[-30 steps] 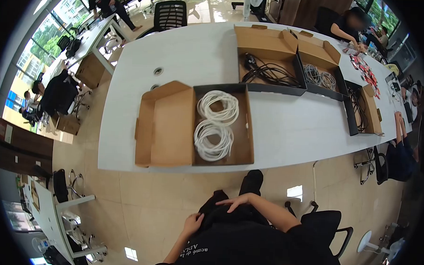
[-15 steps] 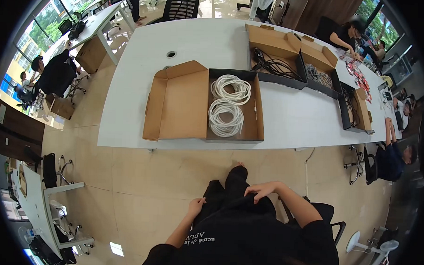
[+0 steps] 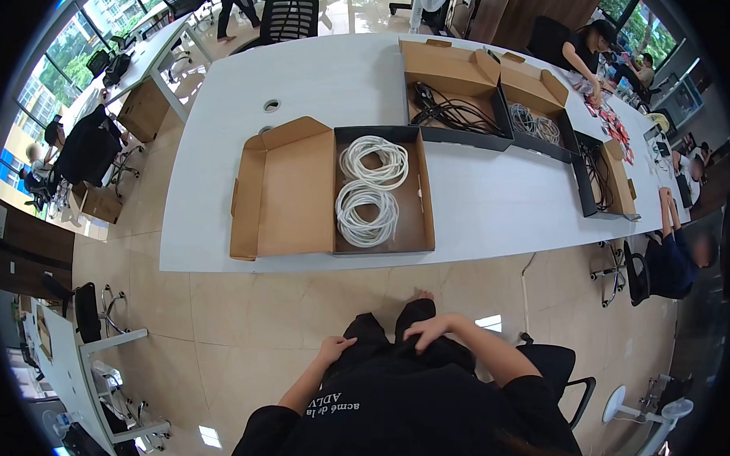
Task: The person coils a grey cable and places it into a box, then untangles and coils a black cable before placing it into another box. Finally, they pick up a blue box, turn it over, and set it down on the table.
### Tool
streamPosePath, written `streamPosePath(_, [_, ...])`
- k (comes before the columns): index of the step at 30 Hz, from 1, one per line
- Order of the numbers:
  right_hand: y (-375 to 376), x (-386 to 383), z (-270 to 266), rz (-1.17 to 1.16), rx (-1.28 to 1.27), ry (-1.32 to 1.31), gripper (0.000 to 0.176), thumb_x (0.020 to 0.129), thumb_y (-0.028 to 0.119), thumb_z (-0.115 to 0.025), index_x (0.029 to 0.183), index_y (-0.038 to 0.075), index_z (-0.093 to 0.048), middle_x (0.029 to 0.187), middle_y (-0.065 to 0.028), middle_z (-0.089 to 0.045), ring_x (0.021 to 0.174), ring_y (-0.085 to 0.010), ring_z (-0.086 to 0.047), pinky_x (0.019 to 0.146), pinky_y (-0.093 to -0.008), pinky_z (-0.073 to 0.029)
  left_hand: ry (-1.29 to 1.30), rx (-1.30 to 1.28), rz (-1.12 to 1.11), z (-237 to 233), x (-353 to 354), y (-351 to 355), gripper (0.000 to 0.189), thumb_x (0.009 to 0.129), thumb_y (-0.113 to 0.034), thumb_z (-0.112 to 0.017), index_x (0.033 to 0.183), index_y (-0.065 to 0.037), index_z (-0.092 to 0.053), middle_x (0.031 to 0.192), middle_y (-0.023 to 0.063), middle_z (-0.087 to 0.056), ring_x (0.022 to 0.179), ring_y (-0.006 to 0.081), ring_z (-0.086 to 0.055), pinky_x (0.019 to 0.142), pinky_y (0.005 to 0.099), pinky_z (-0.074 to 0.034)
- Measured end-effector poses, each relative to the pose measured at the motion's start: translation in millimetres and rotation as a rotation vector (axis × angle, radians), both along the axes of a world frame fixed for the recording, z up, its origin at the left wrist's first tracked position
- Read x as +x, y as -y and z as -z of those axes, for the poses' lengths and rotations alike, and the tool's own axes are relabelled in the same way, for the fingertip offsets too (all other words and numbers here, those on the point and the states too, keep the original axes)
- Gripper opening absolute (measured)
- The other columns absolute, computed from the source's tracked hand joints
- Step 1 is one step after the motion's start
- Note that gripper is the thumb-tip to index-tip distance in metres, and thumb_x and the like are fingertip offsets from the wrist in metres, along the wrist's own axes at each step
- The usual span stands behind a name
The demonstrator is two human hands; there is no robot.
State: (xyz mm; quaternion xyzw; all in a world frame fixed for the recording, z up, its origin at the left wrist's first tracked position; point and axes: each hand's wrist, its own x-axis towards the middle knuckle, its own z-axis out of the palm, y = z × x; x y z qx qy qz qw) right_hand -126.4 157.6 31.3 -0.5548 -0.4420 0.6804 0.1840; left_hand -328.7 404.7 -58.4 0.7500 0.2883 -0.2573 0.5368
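Black fabric trousers (image 3: 377,351) on my lap sit at the lower middle of the frame. My right hand (image 3: 427,328) lies on them, fingers loosely spread and gripping nothing. My left hand (image 3: 334,349) touches them with fingers curled; I cannot tell if it grips. Higher up, on the long white table (image 3: 494,208), an open brown cardboard box (image 3: 286,189) holds white cable coils (image 3: 368,186).

Black trousers (image 3: 377,345): worn on legs, fabric bunched over thighs, bottom centre.

- My right hand (image 3: 428,331) has slid back left over my dark trousers (image 3: 373,338), its fingers now spread flat.
- My left hand (image 3: 334,351) has crept further up my thigh.
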Motion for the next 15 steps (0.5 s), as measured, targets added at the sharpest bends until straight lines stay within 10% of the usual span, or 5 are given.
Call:
streamPosePath(4, [93, 39, -63, 0.289, -0.417, -0.212, 0.064, 0.067, 0.022, -0.069, 0.122, 0.008, -0.038, 0.110, -0.0092, -0.045, 0.101, -0.0203, -0.045, 0.085, -0.0327, -0.039, 0.015, 0.167, 0.205, 9, 50, 17, 0.052, 0.073, -0.053, -0.059, 0.065, -0.003, -0.066, 0.063, 0.0161, -0.060, 0.060, 0.0295, -0.059, 0.058, 0.0361, -0.044])
streamPosePath(15, [275, 16, 3, 0.476, -0.394, 0.117, 0.061, 0.065, 0.020, -0.069, 0.118, 0.008, -0.041, 0.111, -0.0090, -0.048, 0.090, -0.0163, -0.053, 0.069, -0.0269, -0.048, 0.113, 0.381, 0.155, 35, 150, 75, 0.048, 0.073, -0.051, -0.059, 0.067, -0.004, -0.067, 0.070, 0.0170, -0.062, 0.070, 0.0329, -0.060, 0.067, 0.0394, -0.045])
